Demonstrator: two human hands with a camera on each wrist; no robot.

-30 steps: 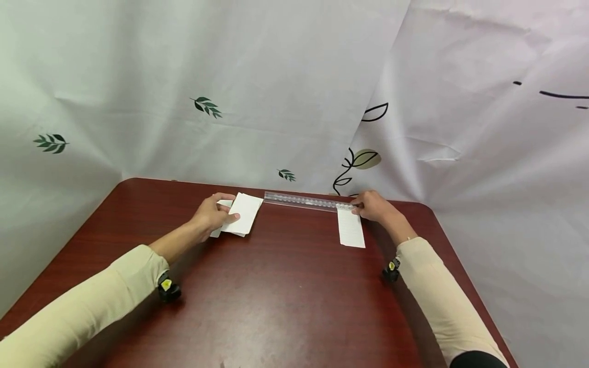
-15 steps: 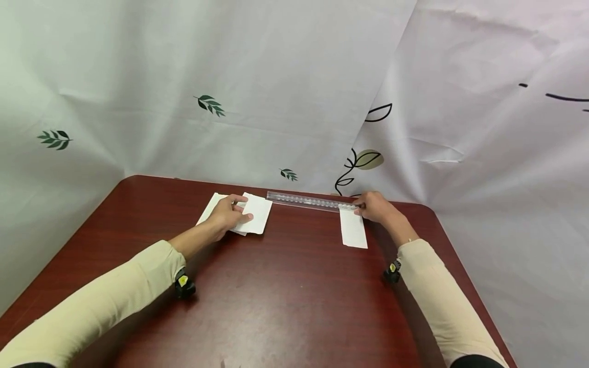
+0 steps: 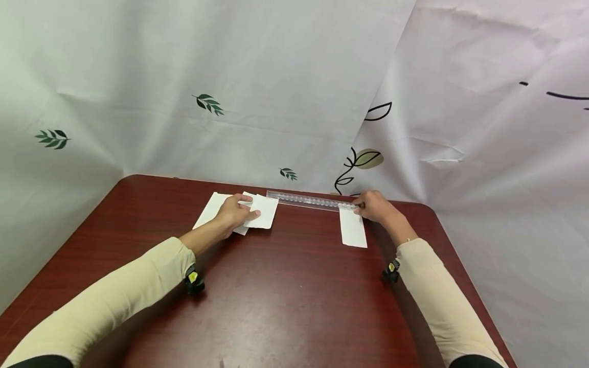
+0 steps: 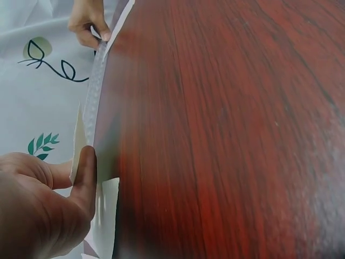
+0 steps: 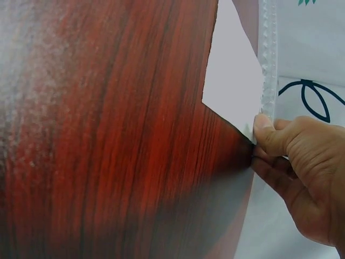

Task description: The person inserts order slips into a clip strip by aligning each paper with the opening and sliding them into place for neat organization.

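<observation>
My left hand (image 3: pixel 233 213) pinches a small white paper card (image 3: pixel 265 213) between thumb and fingers. In the left wrist view the card (image 4: pixel 80 137) stands on edge, raised above the table. More white paper pieces (image 3: pixel 209 210) lie beneath and left of that hand. A clear, ruler-like plastic strip (image 3: pixel 306 199) runs along the table's far edge; a row of bumps shows along it. My right hand (image 3: pixel 376 205) pinches its right end. Another white paper (image 3: pixel 353 230) extends toward me from that end, its upper corner at my right fingertips (image 5: pixel 263 123).
The dark red wooden table (image 3: pixel 285 296) has rounded far corners. A pale curtain (image 3: pixel 257 92) with leaf prints hangs right behind its far edge. Each wrist wears a small black camera, such as the left one (image 3: pixel 194 281).
My left hand has moved right with the card, up to the strip's left end, uncovering more of the paper pieces on its left. The right hand has stayed in place.
</observation>
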